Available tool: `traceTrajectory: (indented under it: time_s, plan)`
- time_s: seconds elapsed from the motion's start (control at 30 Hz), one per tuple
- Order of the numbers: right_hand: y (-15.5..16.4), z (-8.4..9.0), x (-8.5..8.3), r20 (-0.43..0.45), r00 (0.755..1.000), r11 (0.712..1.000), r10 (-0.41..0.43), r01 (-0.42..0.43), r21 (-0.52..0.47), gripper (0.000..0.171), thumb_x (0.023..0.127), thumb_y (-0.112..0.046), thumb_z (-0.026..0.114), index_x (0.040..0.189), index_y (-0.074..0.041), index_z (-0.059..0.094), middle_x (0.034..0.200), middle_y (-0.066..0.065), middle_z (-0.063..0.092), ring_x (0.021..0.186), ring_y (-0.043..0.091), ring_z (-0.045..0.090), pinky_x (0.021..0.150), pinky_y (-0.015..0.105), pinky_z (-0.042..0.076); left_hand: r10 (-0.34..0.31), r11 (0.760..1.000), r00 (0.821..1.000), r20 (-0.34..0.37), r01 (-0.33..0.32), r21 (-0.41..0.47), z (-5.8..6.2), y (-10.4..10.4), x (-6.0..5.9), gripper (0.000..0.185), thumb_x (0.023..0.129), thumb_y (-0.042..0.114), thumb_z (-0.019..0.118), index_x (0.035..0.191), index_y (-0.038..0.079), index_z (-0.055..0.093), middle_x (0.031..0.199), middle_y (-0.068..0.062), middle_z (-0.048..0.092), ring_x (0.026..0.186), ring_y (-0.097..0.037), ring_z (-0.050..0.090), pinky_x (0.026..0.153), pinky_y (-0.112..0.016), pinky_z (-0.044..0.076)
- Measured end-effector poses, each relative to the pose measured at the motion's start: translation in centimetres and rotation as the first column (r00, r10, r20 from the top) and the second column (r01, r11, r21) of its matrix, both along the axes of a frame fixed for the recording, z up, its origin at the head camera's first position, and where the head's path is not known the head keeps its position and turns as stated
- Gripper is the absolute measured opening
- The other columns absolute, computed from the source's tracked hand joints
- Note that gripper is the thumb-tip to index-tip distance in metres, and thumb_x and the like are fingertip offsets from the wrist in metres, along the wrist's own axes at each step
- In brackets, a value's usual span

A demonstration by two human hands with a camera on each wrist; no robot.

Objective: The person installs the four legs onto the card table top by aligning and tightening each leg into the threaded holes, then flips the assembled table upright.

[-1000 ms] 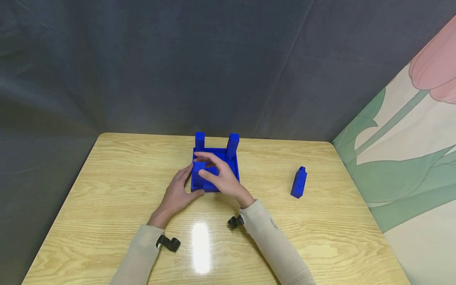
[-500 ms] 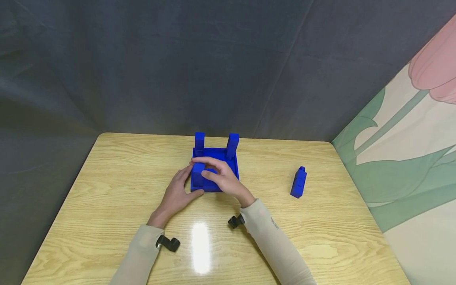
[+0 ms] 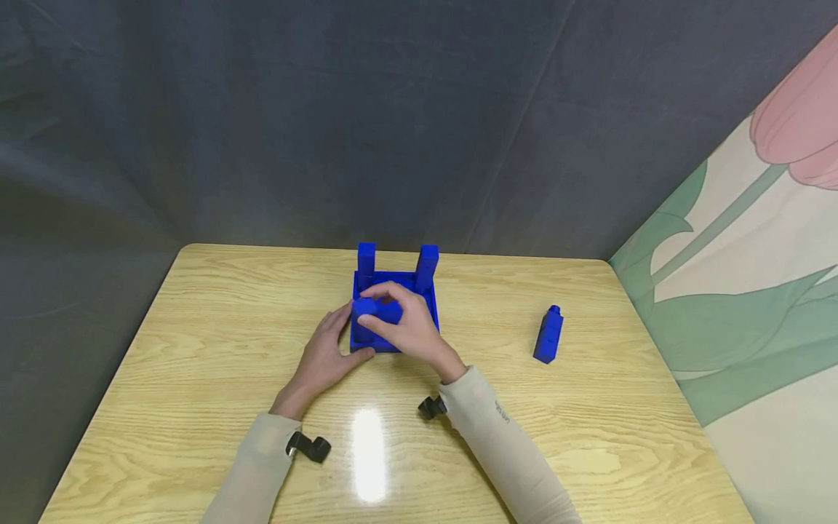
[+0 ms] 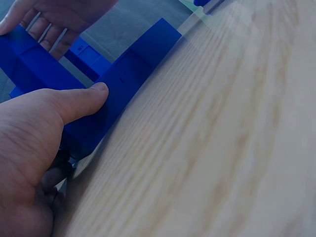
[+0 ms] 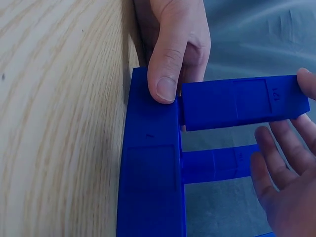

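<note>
A blue square tray-like base (image 3: 386, 348) with a raised rim lies on the table, blue square posts standing up at its corners. My left hand (image 3: 324, 360) grips its near left corner, thumb against the front wall and fingers along the left side. The near left post (image 5: 217, 104) stands upright in that corner. My right hand (image 3: 415, 331) pinches this post near its top between thumb and fingers. In the left wrist view, my left thumb (image 4: 89, 101) presses on the base's side.
Two more blue posts, far left (image 3: 366, 263) and far right (image 3: 427, 267), stand at the base's back corners. A loose blue post (image 3: 548, 336) with a knobbed end lies on the wooden table (image 3: 622, 407) to the right. A dark curtain (image 3: 393, 131) hangs behind.
My right fingers have shifted around the top of the near left post, stretching across it half a second ago and bending round it now. My left hand and the base stay in place.
</note>
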State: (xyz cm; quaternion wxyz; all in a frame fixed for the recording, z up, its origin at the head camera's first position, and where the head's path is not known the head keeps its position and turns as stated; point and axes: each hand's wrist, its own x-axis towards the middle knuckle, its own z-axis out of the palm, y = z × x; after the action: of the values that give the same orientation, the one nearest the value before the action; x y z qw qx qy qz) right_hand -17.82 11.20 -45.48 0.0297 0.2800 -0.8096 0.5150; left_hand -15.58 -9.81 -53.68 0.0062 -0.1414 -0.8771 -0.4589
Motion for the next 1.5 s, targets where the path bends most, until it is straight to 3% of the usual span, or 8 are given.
traceTrajectory:
  time_s: [0.2, 0.43, 0.7, 0.87, 1.0, 1.17, 1.3, 1.5]
  plan:
    - [-0.18, 0.18, 0.2, -0.031, 0.996, 0.996, -0.083, 0.084, 0.005, 0.032, 0.096, -0.015, 0.09, 0.122, -0.008, 0.073, 0.125, 0.007, 0.077, 0.115, 0.024, 0.071, 0.105, 0.043, 0.058, 0.0, 1.0, 1.0, 0.015, 0.0, -0.004, 0.01, 0.01, -0.01, 0.103, 0.096, 0.038, 0.089, 0.174, 0.003, 0.032, 0.176, -0.022, 0.037, 0.165, -0.05, 0.027, 0.13, -0.071, 0.027]
    - [-0.37, 0.06, 0.24, -0.088, 0.992, 0.996, -0.092, 0.094, 0.011, 0.036, 0.094, -0.015, 0.092, 0.122, -0.006, 0.072, 0.121, 0.009, 0.077, 0.11, 0.026, 0.073, 0.102, 0.044, 0.06, 0.0, 1.0, 1.0, 0.023, 0.0, -0.001, 0.08, 0.01, 0.03, 0.103, 0.096, 0.037, 0.089, 0.174, 0.003, 0.031, 0.177, -0.022, 0.037, 0.165, -0.05, 0.026, 0.13, -0.071, 0.026]
    - [0.07, -0.28, -0.08, -0.001, 0.993, 0.992, 0.12, -0.12, -0.044, 0.057, 0.109, -0.014, 0.071, 0.163, -0.006, 0.052, 0.148, 0.02, 0.067, 0.14, 0.028, 0.062, 0.122, 0.053, 0.046, 0.001, 1.0, 0.999, 0.032, -0.001, -0.011, 0.08, 0.04, 0.09, 0.103, 0.097, 0.038, 0.088, 0.175, 0.003, 0.03, 0.177, -0.022, 0.036, 0.166, -0.05, 0.025, 0.13, -0.071, 0.026]
    - [0.17, -0.37, -0.23, 0.051, 0.964, 0.961, 0.262, -0.256, -0.102, 0.055, 0.114, -0.007, 0.054, 0.168, -0.003, 0.045, 0.162, 0.019, 0.058, 0.152, 0.028, 0.053, 0.126, 0.056, 0.041, 0.0, 1.0, 1.0, 0.029, 0.0, -0.011, 0.1, 0.02, 0.09, 0.103, 0.097, 0.039, 0.087, 0.175, 0.003, 0.03, 0.178, -0.022, 0.035, 0.166, -0.05, 0.023, 0.132, -0.07, 0.024]
    - [0.15, -0.4, -0.22, 0.102, 0.947, 0.945, 0.305, -0.289, -0.153, 0.054, 0.114, -0.004, 0.048, 0.167, 0.0, 0.045, 0.165, 0.019, 0.056, 0.156, 0.03, 0.05, 0.127, 0.061, 0.038, -0.001, 1.0, 1.0, 0.02, 0.001, -0.003, 0.05, 0.0, 0.07, 0.103, 0.097, 0.038, 0.088, 0.175, 0.004, 0.03, 0.178, -0.022, 0.035, 0.166, -0.05, 0.024, 0.132, -0.069, 0.023]
    - [0.17, -0.48, -0.3, 0.108, 0.955, 0.954, 0.276, -0.258, -0.153, 0.051, 0.114, -0.002, 0.051, 0.165, 0.002, 0.048, 0.161, 0.026, 0.057, 0.152, 0.035, 0.053, 0.124, 0.062, 0.042, -0.005, 1.0, 1.0, 0.013, 0.005, 0.001, -0.02, -0.03, 0.1, 0.104, 0.096, 0.037, 0.088, 0.177, 0.009, 0.029, 0.178, -0.02, 0.035, 0.166, -0.049, 0.025, 0.132, -0.07, 0.024]
    - [0.16, -0.61, -0.4, 0.078, 0.974, 0.972, 0.214, -0.204, -0.118, 0.049, 0.113, -0.004, 0.057, 0.162, 0.0, 0.053, 0.158, 0.026, 0.058, 0.146, 0.034, 0.058, 0.12, 0.052, 0.049, -0.006, 1.0, 1.0, 0.016, 0.006, 0.003, -0.01, -0.04, 0.11, 0.105, 0.096, 0.038, 0.089, 0.177, 0.011, 0.028, 0.178, -0.02, 0.035, 0.166, -0.048, 0.026, 0.13, -0.071, 0.027]
    - [0.08, -0.58, -0.32, 0.037, 0.992, 0.992, 0.122, -0.12, -0.046, 0.042, 0.11, -0.012, 0.068, 0.152, -0.004, 0.065, 0.144, 0.013, 0.068, 0.133, 0.025, 0.064, 0.115, 0.045, 0.053, -0.001, 1.0, 1.0, 0.024, 0.001, -0.002, 0.08, 0.01, 0.07, 0.103, 0.096, 0.037, 0.089, 0.175, 0.005, 0.031, 0.177, -0.021, 0.036, 0.166, -0.049, 0.024, 0.132, -0.07, 0.024]
